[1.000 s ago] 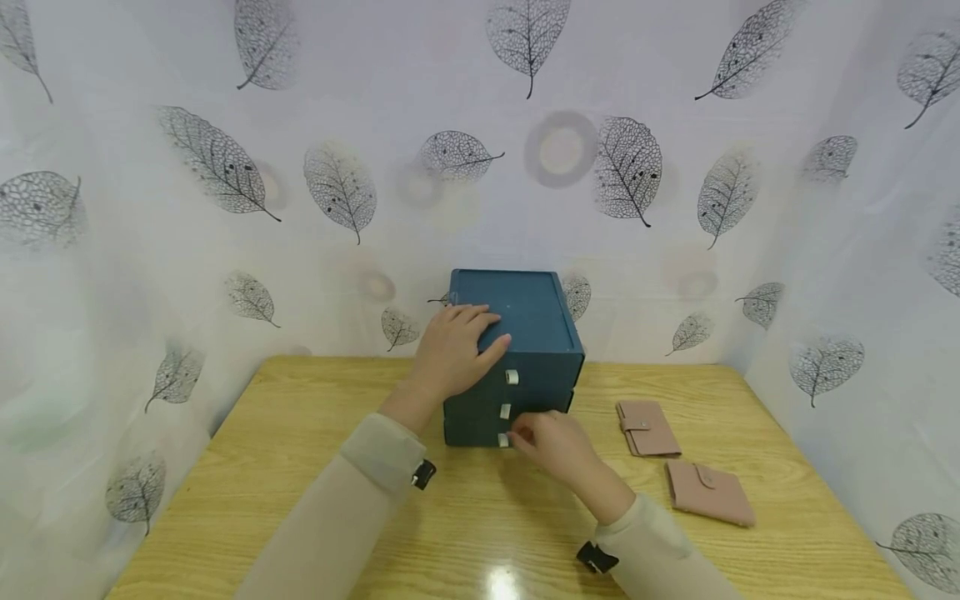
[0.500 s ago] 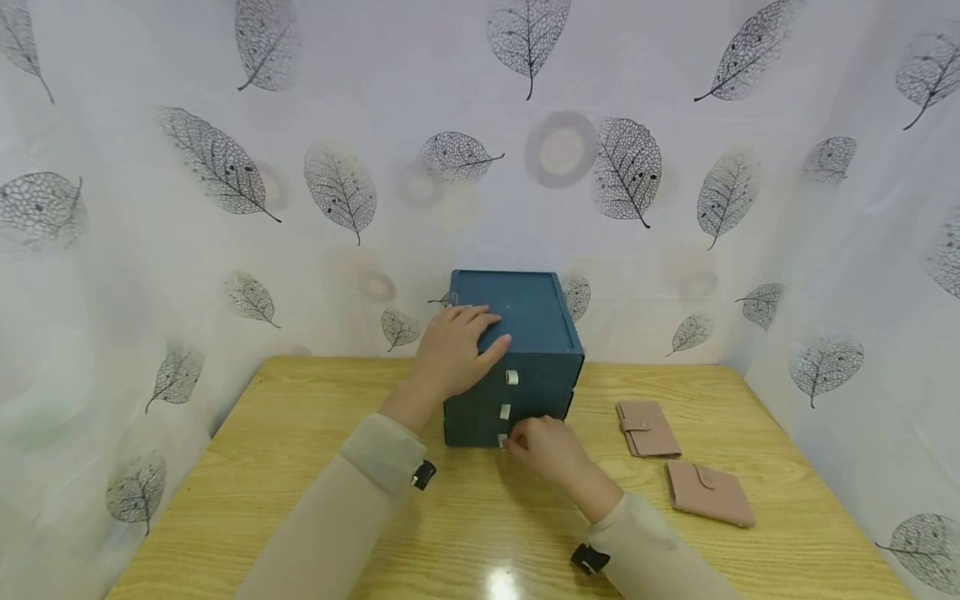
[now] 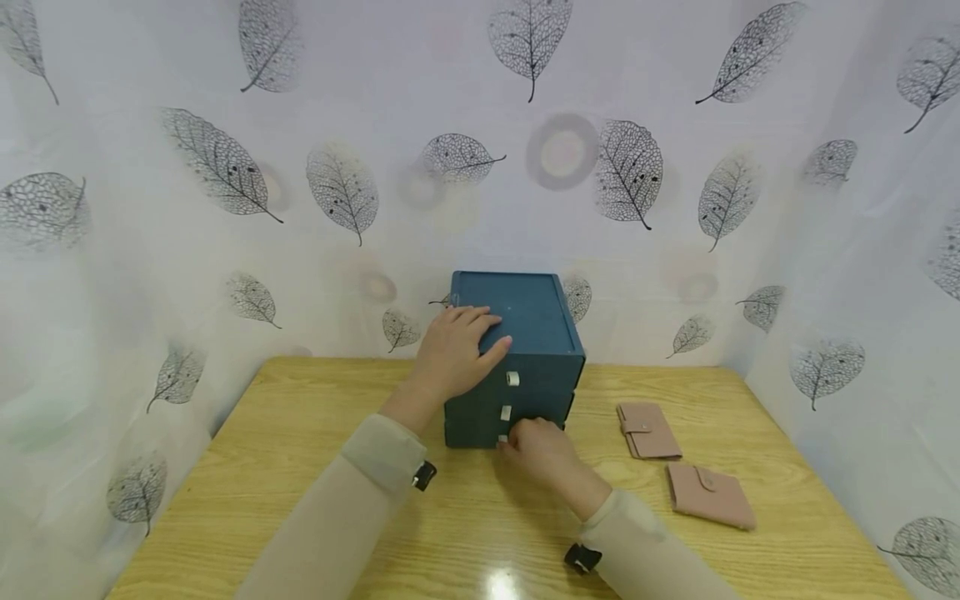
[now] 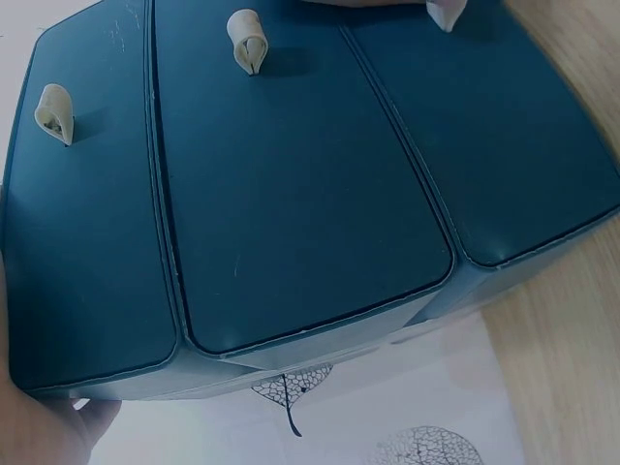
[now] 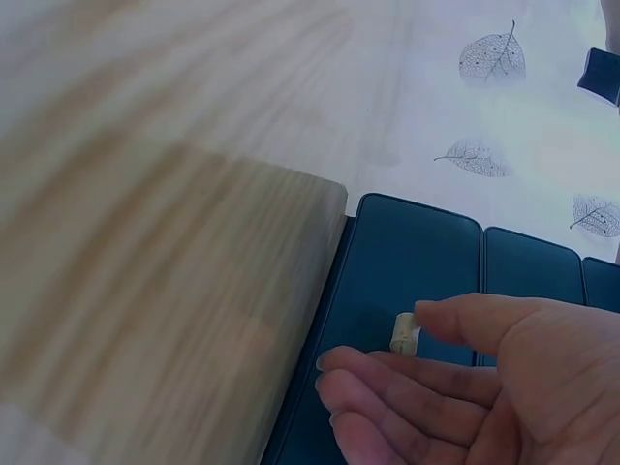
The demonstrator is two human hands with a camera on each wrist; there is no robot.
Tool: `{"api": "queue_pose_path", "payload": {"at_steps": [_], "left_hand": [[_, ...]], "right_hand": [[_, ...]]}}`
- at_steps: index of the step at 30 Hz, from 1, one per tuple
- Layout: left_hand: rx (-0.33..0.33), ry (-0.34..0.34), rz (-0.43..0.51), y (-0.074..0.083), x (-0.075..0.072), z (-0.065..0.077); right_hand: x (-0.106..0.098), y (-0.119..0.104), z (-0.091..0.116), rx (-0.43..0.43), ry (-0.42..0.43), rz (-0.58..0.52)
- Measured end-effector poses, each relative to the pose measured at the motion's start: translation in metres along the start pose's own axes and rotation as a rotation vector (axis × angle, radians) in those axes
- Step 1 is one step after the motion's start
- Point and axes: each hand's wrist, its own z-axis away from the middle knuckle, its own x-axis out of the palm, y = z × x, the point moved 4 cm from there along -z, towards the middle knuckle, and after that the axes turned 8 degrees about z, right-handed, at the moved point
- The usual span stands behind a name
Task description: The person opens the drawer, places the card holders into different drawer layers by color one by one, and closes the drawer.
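Note:
A dark blue three-drawer box (image 3: 525,312) stands on the table, all its drawers pushed in. Each drawer front carries a small cream loop tab, the top one (image 3: 513,379) and the middle one (image 3: 506,412) in plain sight. My left hand (image 3: 453,354) rests on the top's left edge, fingers spread. At the bottom drawer my right hand (image 3: 543,454) has thumb and fingers around the lowest pull tab (image 5: 405,332), pinching it. The left wrist view shows that tab (image 4: 446,12) at the top edge beside a finger.
Two pink wallets lie to the right of the box, one farther back (image 3: 648,431) and one nearer (image 3: 711,496). The wooden table (image 3: 315,467) ends at a leaf-patterned curtain (image 3: 420,225) behind the box.
My right hand has shifted left to the lowest pull tab, and its fingers have closed around it. The left hand, the box and the wallets stay in place.

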Motion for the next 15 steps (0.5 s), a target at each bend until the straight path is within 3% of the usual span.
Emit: {"api": "queue_pose_path", "payload": {"at_steps": [15], "left_hand": [[0.001, 0.002, 0.001, 0.0017, 0.0001, 0.0003]], "right_hand": [[0.0014, 0.0002, -0.0006, 0.037, -0.014, -0.015]]}}
